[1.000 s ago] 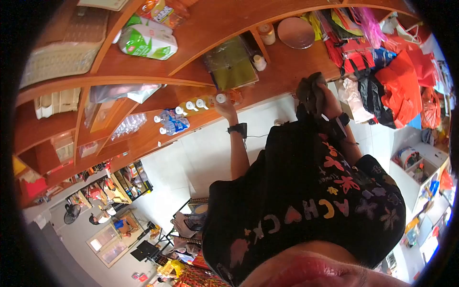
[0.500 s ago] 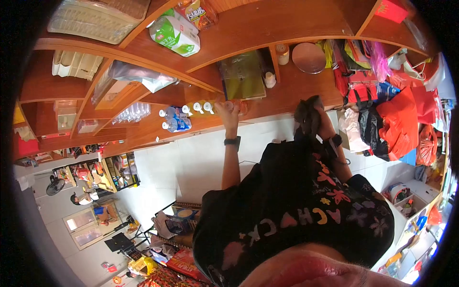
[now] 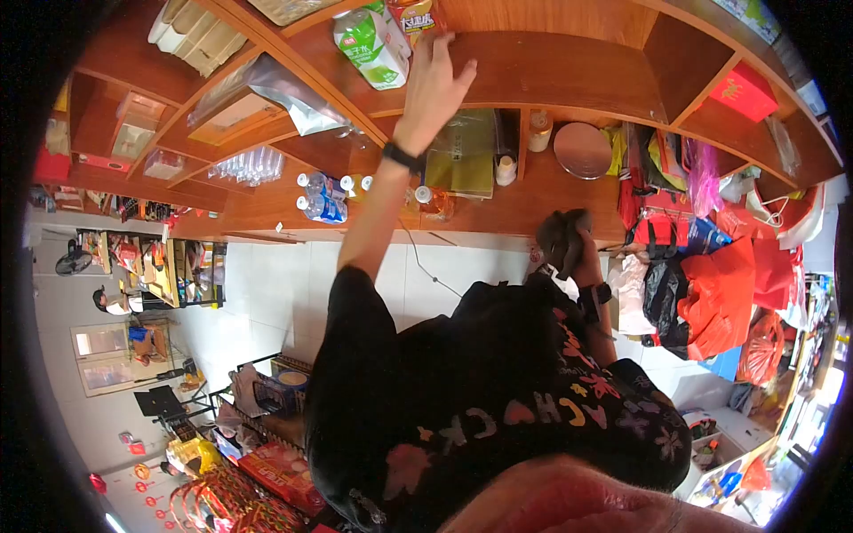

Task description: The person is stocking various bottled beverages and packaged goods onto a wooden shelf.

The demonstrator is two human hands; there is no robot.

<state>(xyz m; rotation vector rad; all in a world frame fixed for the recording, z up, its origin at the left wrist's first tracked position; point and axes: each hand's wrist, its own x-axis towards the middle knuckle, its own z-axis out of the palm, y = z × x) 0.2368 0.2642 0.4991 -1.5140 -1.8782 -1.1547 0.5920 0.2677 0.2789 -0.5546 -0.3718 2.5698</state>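
My left hand (image 3: 434, 96) is raised in front of the upper shelf, its fingers spread and holding nothing. Just beside it stand a green and white carton (image 3: 373, 49) and an orange packet (image 3: 415, 19). On the lower shelf, below the hand, is a bottle of orange liquid (image 3: 435, 202). Blue-labelled bottles (image 3: 322, 197) stand left of my forearm, next to bottles with white caps that the arm partly hides. My right hand (image 3: 588, 263) grips a bunched dark cloth (image 3: 562, 236) at the shelf's front edge.
A greenish folder (image 3: 462, 155), a small white container (image 3: 506, 170) and a round plate (image 3: 583, 150) sit on the wooden shelf (image 3: 551, 197). Red bags (image 3: 721, 298) hang at the right. A person (image 3: 115, 303) is far off at the left, beyond racks of goods.
My left hand has left the orange bottle and risen to the upper shelf, with its fingers spread. The cloth remains in my right hand. The whole view has shifted.
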